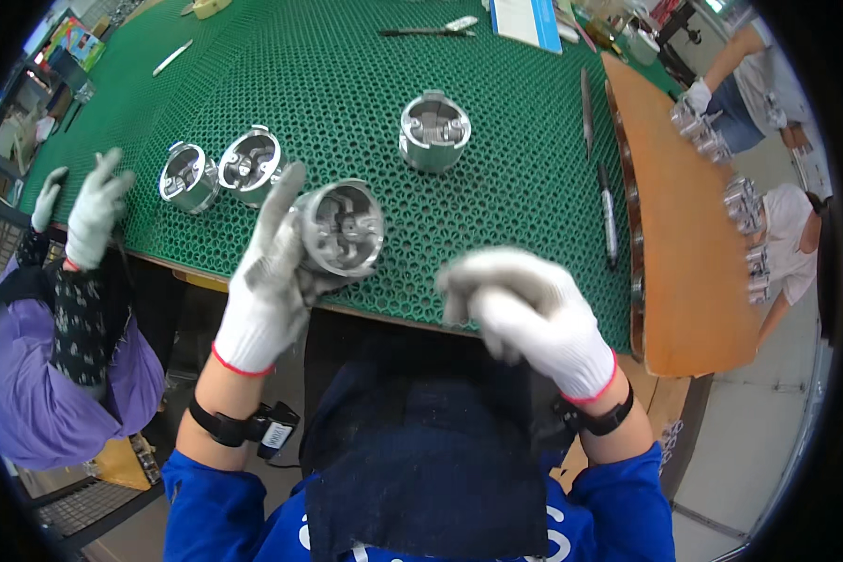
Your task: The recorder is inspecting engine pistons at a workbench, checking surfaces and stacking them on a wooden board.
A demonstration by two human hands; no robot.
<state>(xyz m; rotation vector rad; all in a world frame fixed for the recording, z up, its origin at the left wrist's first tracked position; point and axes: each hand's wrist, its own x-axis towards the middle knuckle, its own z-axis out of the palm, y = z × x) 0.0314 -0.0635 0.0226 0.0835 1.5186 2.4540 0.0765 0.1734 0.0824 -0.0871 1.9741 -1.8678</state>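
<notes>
The left hand clasps a piston by its skirt above the table edge, likely heavy, rigid, slick metal; the right hand hovers fisted, empty.

Silver piston — white gloves — green honeycomb mat.

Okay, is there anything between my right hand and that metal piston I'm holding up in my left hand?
Nothing visible. The right hand is apart from the piston held in the left hand, with only open green mat showing between them. The other pistons sit farther back on the mat.
</notes>
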